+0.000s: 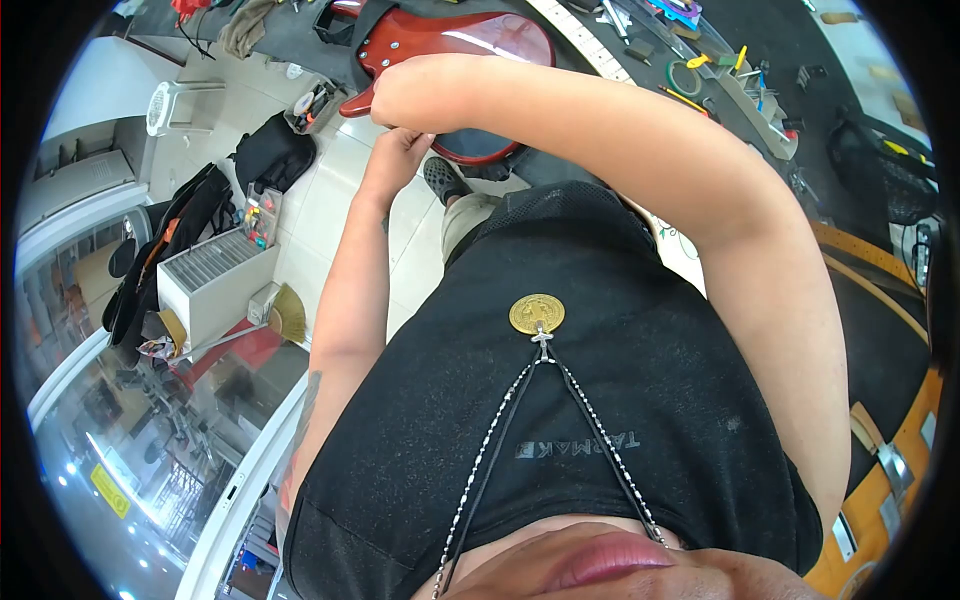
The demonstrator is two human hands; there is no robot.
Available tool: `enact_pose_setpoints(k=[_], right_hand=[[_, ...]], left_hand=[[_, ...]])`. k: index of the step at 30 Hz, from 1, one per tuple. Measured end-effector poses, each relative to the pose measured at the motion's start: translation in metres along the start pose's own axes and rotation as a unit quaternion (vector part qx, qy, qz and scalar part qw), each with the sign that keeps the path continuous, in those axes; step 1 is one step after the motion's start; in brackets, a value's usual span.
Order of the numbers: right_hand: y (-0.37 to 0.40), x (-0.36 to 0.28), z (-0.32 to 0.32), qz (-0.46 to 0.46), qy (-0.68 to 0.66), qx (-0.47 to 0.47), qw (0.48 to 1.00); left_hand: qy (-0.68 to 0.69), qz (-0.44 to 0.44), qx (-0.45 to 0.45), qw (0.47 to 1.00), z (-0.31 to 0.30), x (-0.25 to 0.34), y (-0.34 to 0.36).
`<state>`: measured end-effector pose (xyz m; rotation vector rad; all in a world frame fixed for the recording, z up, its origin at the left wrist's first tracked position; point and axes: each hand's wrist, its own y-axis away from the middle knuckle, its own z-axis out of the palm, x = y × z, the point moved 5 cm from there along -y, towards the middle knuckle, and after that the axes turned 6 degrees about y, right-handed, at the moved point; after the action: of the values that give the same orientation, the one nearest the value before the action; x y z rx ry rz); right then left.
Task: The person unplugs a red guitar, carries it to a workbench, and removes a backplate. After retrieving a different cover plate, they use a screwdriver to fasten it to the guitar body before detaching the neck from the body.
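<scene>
Basically, red guitar (480, 38) at 12 o'clock could get scratched or shoved off the table (297, 45) if R hand (388, 95) (fingers hidden, can't tell) slips; L hand (401, 152), approx. 11, w/ fingers pressed together, pinched item unclear.

One left hand (402, 152) and one right hand (400, 95) are showing; one guitar (470, 38), one tape roll (671, 79), one stool (162, 108), one backpack (278, 155), one broom (290, 315), one round pendant (537, 312) and one shoe (442, 178) are also showing.
</scene>
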<state>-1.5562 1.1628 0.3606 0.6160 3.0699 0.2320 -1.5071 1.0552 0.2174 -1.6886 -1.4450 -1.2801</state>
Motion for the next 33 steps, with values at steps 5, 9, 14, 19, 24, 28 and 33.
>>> enact_pose_setpoints(k=[5,9,14,19,24,28,33], right_hand=[[0.008,0.003,-0.016,0.081,-0.061,0.001,0.995],[-0.003,-0.009,-0.002,0.023,-0.033,0.066,0.997],[0.011,-0.011,-0.002,0.025,-0.042,0.034,0.998],[0.072,-0.005,0.036,0.167,-0.169,0.054,0.97],[0.246,0.073,0.134,0.473,-0.36,0.152,0.79],[0.358,0.091,0.176,0.674,-0.25,0.158,0.677],[0.301,0.057,0.162,0.386,-0.015,0.066,0.92]], left_hand=[[-0.008,0.048,-0.002,0.999,0.001,0.017,0.0],[-0.106,0.118,-0.009,0.987,-0.002,0.017,-0.001],[-0.067,0.076,0.013,0.995,-0.001,0.023,0.006],[-0.122,0.021,-0.007,0.992,-0.001,0.002,0.002],[0.151,-0.084,0.027,0.984,0.0,-0.004,0.011],[0.3,-0.128,0.08,0.942,-0.003,-0.011,0.024],[0.332,-0.131,0.055,0.933,0.013,0.001,0.016]])
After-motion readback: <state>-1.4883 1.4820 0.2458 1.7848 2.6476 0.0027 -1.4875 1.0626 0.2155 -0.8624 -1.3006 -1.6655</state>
